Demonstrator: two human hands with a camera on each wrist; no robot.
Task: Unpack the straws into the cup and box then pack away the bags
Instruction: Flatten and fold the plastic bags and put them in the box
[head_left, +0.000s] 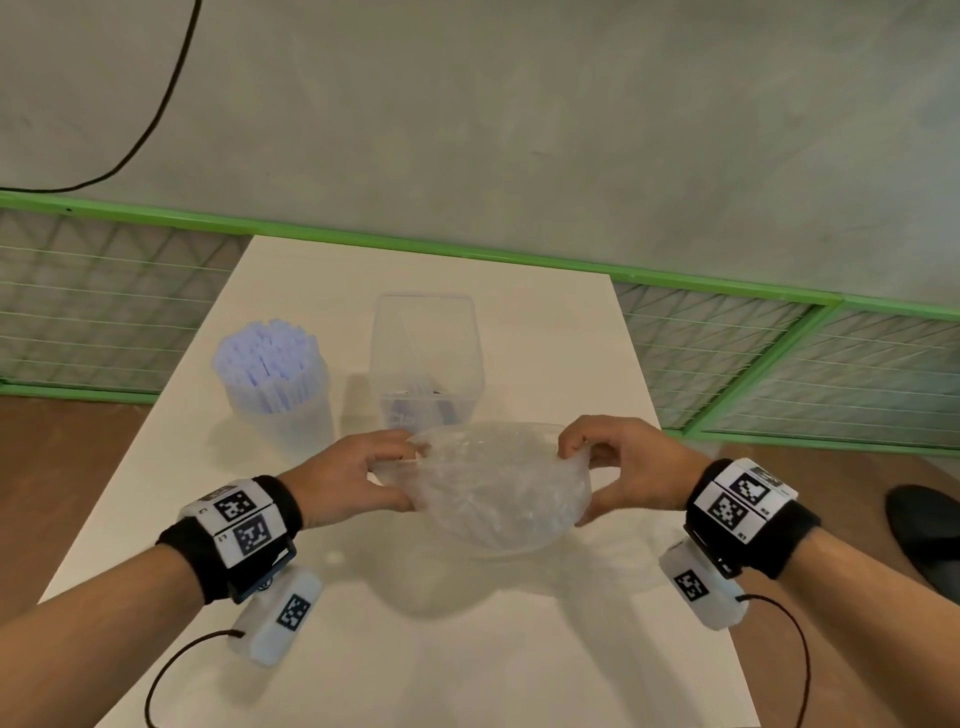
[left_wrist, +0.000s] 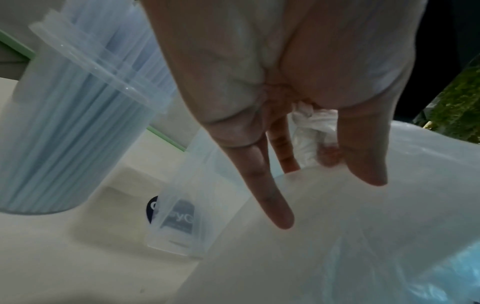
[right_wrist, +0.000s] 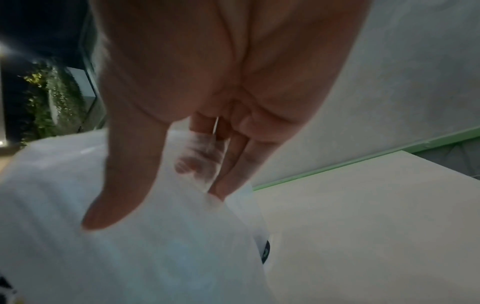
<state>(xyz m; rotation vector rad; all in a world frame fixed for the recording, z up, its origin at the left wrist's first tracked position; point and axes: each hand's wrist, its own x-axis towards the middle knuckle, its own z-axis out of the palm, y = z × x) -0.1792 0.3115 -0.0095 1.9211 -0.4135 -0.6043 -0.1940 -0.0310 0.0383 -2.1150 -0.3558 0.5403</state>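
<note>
Both hands hold a crumpled clear plastic bag (head_left: 496, 488) above the white counter (head_left: 519, 649), just in front of the clear box (head_left: 426, 358). The left hand (head_left: 348, 480) takes the bag's left edge: its grip is a pinch, thumb underneath and the curled fingers on top, with a bunched white twist of plastic caught between them in the left wrist view (left_wrist: 314, 121). Two fingers (left_wrist: 270, 197) of that hand stretch out along the film. The right hand (head_left: 623, 467) takes the bag's right edge the same way, its grip pinching the film between the thumb (right_wrist: 122, 185) and the fingers; through the plastic one fingertip shows as a blurred pink patch in the right wrist view. The bag (right_wrist: 130, 236) sags in a rounded bulge between the two hands, and whether it touches the counter below cannot be told.

The box stands upright behind the bag, nearly touching it in the head view, with a dark printed label (left_wrist: 176, 220) low on its front wall; a few thin straws lean inside it, faint and hard to count. Left of the box, a little apart from it, stands the translucent cup (head_left: 283, 400), upright and packed full of pale blue straws (head_left: 267, 353) whose ends stick up above its rim. A green rail (head_left: 467, 249) runs behind the box at the counter's far edge, under a grey wall.
</note>
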